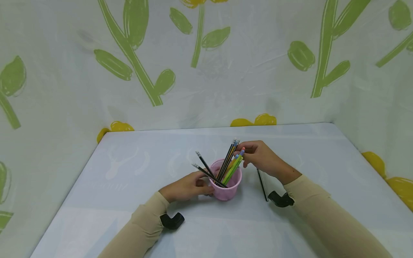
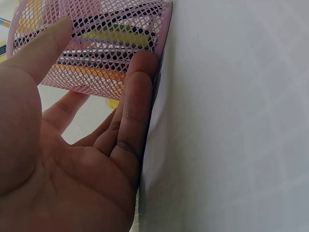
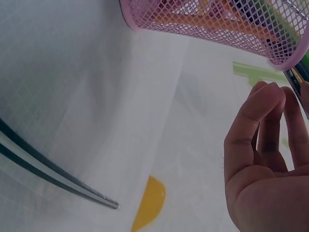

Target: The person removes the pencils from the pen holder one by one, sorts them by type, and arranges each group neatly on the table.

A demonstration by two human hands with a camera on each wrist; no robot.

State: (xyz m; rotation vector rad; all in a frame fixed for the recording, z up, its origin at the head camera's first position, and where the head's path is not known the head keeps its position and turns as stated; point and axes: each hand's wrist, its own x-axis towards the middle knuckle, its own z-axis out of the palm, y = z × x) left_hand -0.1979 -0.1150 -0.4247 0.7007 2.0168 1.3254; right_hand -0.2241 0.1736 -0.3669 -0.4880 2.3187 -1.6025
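Note:
A pink mesh pencil cup (image 1: 226, 193) stands on the table, holding several pencils (image 1: 206, 169), mostly black with some green and orange. My left hand (image 1: 187, 186) grips its left side; in the left wrist view the thumb (image 2: 46, 46) lies along the mesh, other fingers beneath and behind. At the cup's upper right, my right hand (image 1: 262, 157) pinches at the upper part of a pencil in the bunch, thumb and index right at the shafts. In the right wrist view, the other fingers (image 3: 244, 130) are curled below the cup rim.
One dark pencil (image 1: 262, 184) lies on the white table (image 1: 106, 200), right of the cup and below the right hand. Black curved wrist pieces (image 1: 172, 221) jut from both sleeves. A pale wall (image 1: 245, 86) with green plant prints stands behind the table.

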